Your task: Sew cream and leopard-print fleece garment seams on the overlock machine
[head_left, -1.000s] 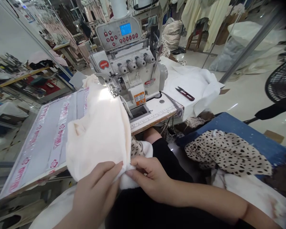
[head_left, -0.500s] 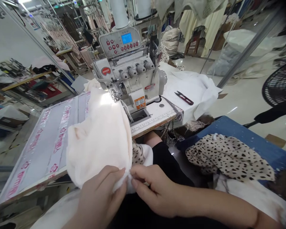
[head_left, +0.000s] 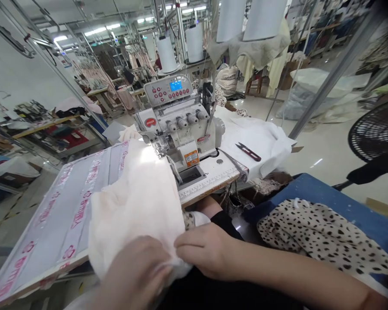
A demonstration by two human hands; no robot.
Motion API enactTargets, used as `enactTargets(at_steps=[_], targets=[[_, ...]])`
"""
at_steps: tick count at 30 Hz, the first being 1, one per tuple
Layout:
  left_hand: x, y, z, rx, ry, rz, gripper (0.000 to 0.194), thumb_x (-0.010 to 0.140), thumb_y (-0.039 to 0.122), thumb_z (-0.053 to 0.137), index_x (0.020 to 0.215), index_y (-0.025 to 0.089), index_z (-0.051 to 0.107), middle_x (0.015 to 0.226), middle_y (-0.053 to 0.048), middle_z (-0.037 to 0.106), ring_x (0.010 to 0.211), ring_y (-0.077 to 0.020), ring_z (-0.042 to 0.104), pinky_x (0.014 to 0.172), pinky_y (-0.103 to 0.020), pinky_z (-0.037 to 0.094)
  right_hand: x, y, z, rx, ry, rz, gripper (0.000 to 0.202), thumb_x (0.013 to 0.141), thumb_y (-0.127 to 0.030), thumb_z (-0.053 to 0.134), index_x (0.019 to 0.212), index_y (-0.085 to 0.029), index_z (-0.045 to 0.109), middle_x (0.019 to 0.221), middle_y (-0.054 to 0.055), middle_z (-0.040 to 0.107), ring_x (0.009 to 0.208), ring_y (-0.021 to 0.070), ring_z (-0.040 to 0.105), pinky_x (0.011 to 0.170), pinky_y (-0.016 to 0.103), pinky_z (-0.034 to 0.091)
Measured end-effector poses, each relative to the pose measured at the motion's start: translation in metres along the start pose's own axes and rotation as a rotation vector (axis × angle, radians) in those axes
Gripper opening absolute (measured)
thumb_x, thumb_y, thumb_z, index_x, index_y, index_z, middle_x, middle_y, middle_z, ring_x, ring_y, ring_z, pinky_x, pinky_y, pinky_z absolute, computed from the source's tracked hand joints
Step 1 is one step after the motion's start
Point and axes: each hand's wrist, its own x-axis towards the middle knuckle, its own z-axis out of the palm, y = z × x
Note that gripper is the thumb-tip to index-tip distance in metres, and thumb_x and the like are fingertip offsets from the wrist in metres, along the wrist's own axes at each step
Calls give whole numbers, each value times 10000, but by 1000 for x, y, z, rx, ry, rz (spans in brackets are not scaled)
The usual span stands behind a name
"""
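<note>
Cream fabric [head_left: 136, 211] under the sewing machine [head_left: 181, 125]
Left hand [head_left: 137, 269], blurred, pinches its edge; right hand [head_left: 210, 252] pinches just beside

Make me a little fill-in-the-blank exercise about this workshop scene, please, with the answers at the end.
1. Counting the left hand and the right hand, ____ hands are on the pale fabric.
2. The lit display on the sewing machine is colored ____.
3. The thread snips lie on cloth that is ____.
4. The spotted fabric is on the ____ side of the picture.

Missing words: two; blue; white; right.
</note>
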Motion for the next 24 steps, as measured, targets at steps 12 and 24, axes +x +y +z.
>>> enactTargets(at_steps=[12, 24], targets=[[91, -125, -21, -649, -392, -819, 581, 677, 480, 630, 1117, 112, 543, 1051, -114, 632, 962, -294, 589, 780, -340, 503, -1, 2, 12, 180, 260, 72, 144, 833, -126, 412, 860, -181, 543, 863, 42, 665, 702, 101, 609, 610, 185, 464], [60, -90, -6, -315, -42, -793, 581, 808, 554, 252, 608, 138, 606, 571, -62, 633, 533, -240, 612, 527, -388, 519, -5, 14, 7, 346, 227, 102, 216, 897, -341, 463, 868, -180, 603, 844, 34, 683, 677, 88, 634, 647, 148, 480]])
